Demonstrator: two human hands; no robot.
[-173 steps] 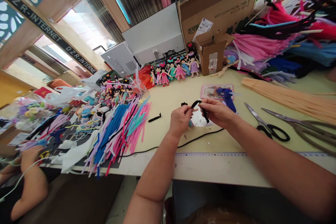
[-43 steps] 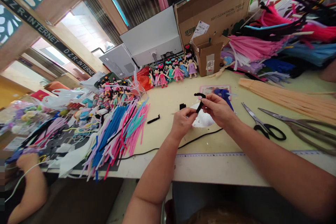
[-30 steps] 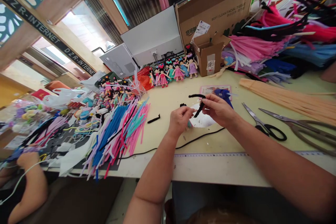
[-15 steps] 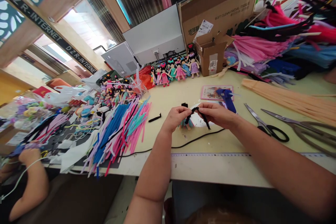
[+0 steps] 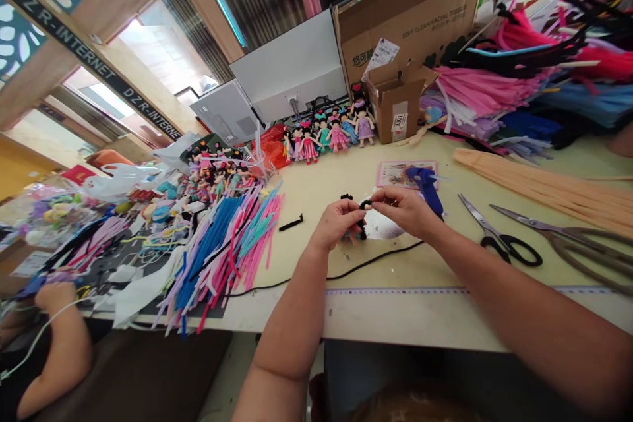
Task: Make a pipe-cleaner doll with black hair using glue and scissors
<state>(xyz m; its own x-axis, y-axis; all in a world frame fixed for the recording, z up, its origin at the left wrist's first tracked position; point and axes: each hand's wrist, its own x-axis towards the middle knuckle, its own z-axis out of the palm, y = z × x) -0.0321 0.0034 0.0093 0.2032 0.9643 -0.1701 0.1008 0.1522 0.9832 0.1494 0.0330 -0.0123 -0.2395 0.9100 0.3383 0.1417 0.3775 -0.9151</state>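
A black pipe cleaner [image 5: 365, 204] is bent between my two hands, small in view and partly covered by fingers. My left hand [image 5: 340, 219] pinches one side of it, thumb against forefinger. From the other side, my right hand [image 5: 401, 210] grips it at the fingertips. A small doll-like piece with black fuzzy parts [image 5: 362, 231] lies by my left fingers, mostly hidden behind that hand. Under my right hand there is a shiny pale sheet [image 5: 383, 225]. A short black pipe cleaner piece [image 5: 291, 223] rests on the table to the left.
Two pairs of scissors, small [image 5: 499, 234] and large [image 5: 558, 231], lie at right beside peach pipe cleaners [image 5: 534, 184]. A blue tool [image 5: 428, 191] sits on a pink-edged card [image 5: 390, 173]. Finished dolls [image 5: 326, 133] line the back. Coloured pipe cleaners [image 5: 212, 244] and another person's arm [image 5: 66, 323] are left.
My hands have drawn closer together. The black pipe cleaner, which hung as a longer arch between them, now shows only as a small bend at the fingertips.
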